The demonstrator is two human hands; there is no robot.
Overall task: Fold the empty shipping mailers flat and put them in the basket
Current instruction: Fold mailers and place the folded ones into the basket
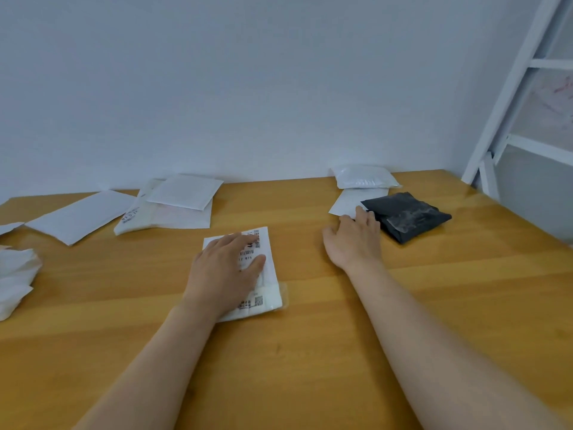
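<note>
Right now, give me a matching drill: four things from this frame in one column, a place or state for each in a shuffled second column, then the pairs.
1. labelled white mailer
2. black mailer
3. puffy white mailer
4. right hand

A. fingertips on a flat white mailer
B. farthest back on the right side
C. pressed under the left hand
D. wrinkled, lying just right of the right hand

Pairs: 1-C, 2-D, 3-B, 4-A

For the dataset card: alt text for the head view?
A person's left hand presses a white labelled mailer flat on a wooden table; the right hand rests beside a black mailer. More white mailers lie by the wall.
</note>
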